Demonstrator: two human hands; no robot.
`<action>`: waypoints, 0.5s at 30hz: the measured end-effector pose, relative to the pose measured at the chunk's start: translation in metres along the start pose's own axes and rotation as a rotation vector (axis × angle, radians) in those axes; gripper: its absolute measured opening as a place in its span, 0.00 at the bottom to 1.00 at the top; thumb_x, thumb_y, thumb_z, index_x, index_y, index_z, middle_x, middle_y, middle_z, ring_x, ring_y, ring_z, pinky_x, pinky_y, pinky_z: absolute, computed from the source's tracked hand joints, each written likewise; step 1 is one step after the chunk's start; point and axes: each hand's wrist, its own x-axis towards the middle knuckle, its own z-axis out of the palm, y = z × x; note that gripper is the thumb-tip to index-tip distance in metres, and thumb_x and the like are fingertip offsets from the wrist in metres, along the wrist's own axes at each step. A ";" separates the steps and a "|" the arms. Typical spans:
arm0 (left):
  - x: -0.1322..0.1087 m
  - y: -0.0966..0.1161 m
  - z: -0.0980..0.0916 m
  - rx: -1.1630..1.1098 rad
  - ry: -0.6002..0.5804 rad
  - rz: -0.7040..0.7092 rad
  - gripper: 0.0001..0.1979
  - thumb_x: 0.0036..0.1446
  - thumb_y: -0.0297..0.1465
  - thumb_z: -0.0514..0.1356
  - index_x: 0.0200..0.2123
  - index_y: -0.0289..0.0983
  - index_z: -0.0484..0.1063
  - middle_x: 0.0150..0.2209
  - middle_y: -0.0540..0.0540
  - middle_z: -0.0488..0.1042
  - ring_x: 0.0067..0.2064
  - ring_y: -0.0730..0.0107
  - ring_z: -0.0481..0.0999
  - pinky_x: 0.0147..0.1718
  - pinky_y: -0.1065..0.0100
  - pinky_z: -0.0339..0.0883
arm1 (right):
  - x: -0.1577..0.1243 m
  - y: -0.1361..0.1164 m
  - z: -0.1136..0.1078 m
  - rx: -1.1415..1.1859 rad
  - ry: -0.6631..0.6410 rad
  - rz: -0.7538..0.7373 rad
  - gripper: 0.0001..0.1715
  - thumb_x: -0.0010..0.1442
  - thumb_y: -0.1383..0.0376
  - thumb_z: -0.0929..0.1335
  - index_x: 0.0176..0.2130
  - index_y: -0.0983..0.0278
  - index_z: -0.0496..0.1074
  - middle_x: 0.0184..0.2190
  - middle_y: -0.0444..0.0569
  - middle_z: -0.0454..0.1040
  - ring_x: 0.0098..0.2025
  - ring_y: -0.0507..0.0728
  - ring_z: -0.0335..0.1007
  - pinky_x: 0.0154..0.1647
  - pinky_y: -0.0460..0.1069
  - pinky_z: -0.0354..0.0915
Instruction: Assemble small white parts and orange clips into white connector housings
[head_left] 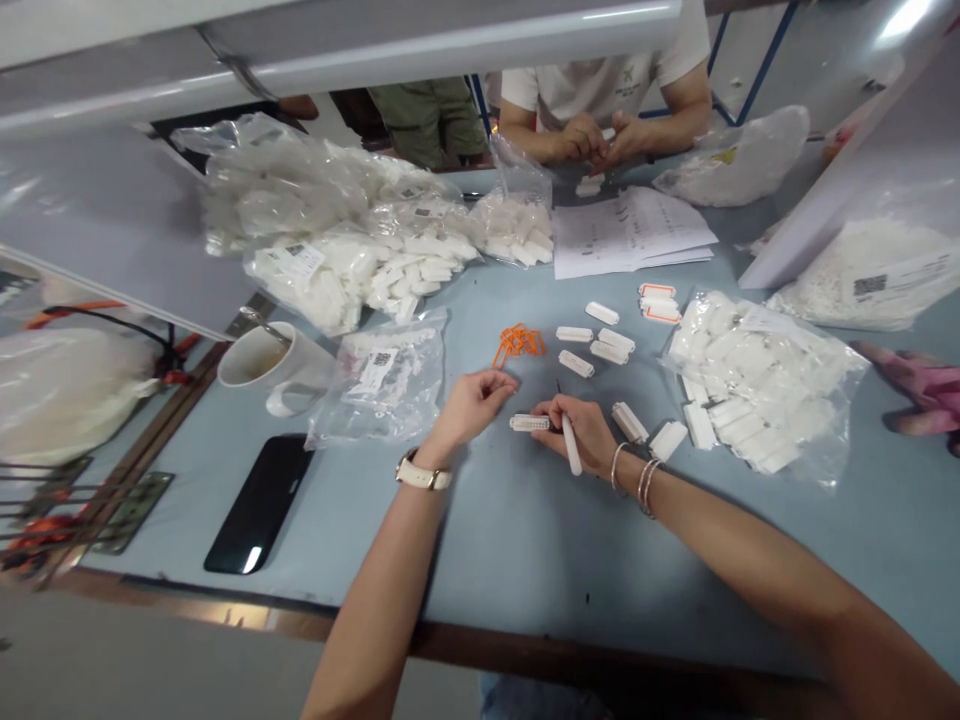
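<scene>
My right hand (581, 435) is closed round a white-handled tool (571, 445) with a thin dark tip, and its fingers also hold a small white plastic part (529, 423). Just left of that part, my left hand (478, 402) has its fingers pinched together; whether anything small is between them is too small to tell. Beyond my left hand lies a heap of orange frames (519, 343). Several white parts (576, 363) are spread to the right of the heap. Two pieces with orange edging (658, 292) lie farther back.
Bags of white parts stand at the back left (360, 270) and right (757, 380). A flat clear bag (390, 385), a mug (255, 365) and a black phone (259, 505) lie left. Papers (630, 232) lie before another person's hands (607, 140). Pink-covered fingers show far right.
</scene>
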 end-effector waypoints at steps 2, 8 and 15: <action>-0.014 -0.004 -0.003 -0.144 -0.014 0.016 0.09 0.52 0.36 0.58 0.30 0.36 0.72 0.29 0.47 0.74 0.28 0.70 0.70 0.28 0.69 0.63 | 0.000 -0.001 0.000 -0.002 0.005 -0.001 0.19 0.46 0.68 0.70 0.22 0.61 0.53 0.34 0.45 0.78 0.30 0.52 0.69 0.34 0.47 0.61; -0.030 -0.010 0.003 -0.233 -0.067 0.135 0.08 0.52 0.34 0.59 0.28 0.36 0.74 0.40 0.40 0.73 0.39 0.64 0.72 0.38 0.64 0.65 | -0.001 -0.004 -0.001 0.004 -0.005 0.009 0.18 0.48 0.68 0.69 0.22 0.61 0.52 0.33 0.46 0.78 0.29 0.52 0.68 0.33 0.46 0.60; -0.028 -0.010 0.009 -0.111 -0.049 0.171 0.07 0.54 0.31 0.58 0.29 0.36 0.74 0.40 0.41 0.72 0.38 0.66 0.71 0.35 0.66 0.64 | 0.000 -0.004 -0.001 -0.021 0.001 -0.007 0.17 0.47 0.68 0.68 0.22 0.61 0.53 0.32 0.45 0.78 0.28 0.51 0.68 0.33 0.46 0.60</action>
